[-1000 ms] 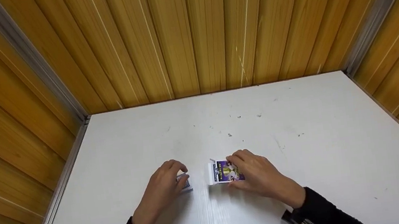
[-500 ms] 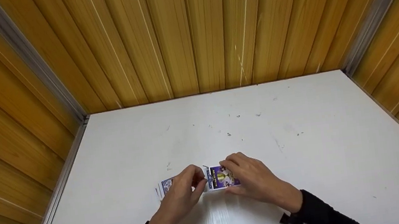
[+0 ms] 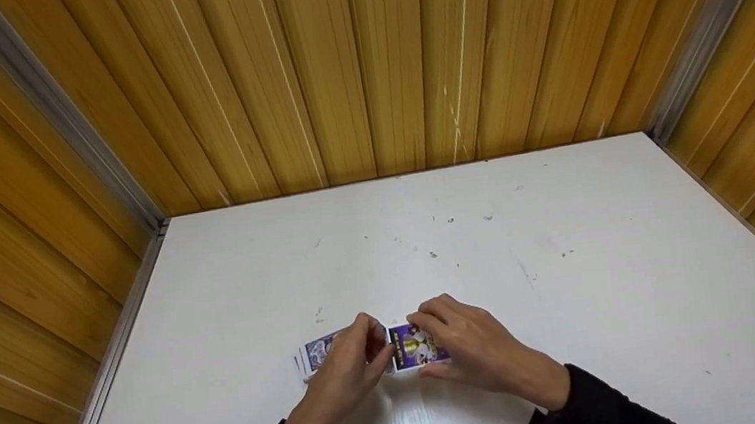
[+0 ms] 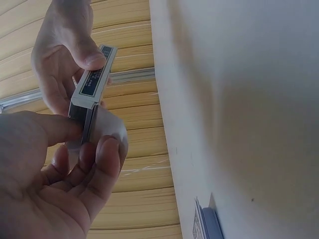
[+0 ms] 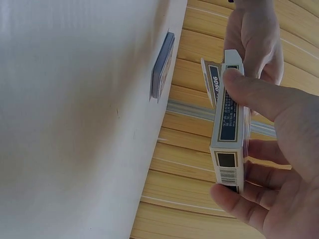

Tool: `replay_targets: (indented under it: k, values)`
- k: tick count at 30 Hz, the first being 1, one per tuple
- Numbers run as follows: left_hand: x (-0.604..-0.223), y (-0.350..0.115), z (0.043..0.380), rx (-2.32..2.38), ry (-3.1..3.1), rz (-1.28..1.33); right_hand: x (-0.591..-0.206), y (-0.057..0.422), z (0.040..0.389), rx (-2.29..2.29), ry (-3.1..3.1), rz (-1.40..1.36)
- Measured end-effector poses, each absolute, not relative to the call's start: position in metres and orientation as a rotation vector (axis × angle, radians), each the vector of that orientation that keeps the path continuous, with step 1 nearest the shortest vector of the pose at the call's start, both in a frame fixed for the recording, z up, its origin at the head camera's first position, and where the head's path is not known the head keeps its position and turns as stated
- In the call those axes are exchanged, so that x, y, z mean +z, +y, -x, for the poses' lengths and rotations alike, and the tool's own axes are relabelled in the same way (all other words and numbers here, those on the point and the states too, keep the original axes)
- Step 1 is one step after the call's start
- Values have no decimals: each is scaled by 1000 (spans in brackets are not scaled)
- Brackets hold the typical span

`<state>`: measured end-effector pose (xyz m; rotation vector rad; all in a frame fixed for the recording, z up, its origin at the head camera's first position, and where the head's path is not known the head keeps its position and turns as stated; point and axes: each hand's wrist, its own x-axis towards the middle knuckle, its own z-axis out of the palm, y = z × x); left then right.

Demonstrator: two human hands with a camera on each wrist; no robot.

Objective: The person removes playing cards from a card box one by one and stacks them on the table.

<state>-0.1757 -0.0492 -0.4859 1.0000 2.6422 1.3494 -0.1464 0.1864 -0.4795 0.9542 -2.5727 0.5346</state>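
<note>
A purple and white playing-card box (image 3: pixel 408 346) is held above the table by my right hand (image 3: pixel 476 344), thumb on one narrow side and fingers on the opposite one. At the box's open end, my left hand (image 3: pixel 343 371) pinches the pale end flap (image 4: pixel 110 124) between thumb and fingers. The left thumb reaches to the opening; whether it touches anything inside is hidden. Another flap (image 5: pixel 213 79) sticks out at that end in the right wrist view. A stack of playing cards (image 3: pixel 315 351) with blue patterned backs lies on the table, partly behind my left hand.
The white table (image 3: pixel 227 274) carries small dark marks and scuffs. Wood-patterned panels (image 3: pixel 388 66) rise behind it and on both sides, joined by grey metal corner posts (image 3: pixel 715 26).
My left hand has let go of the card stack, now fanned slightly on the table, and moved right to the box's open end. The right hand has brought the box slightly left and nearer.
</note>
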Motion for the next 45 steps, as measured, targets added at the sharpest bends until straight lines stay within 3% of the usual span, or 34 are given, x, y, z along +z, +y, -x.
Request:
replay_targets:
  k: [22, 30, 45]
  values:
    - [-479, -53, 179, 1438, 2577, -929, -483, 192, 151, 531, -2586, -938]
    - [-479, -59, 181, 1407, 2675, -1024, -484, 196, 156, 545, -2592, -906]
    - [-486, -61, 180, 882, 2917, -1348, -486, 197, 157, 513, -2583, -928]
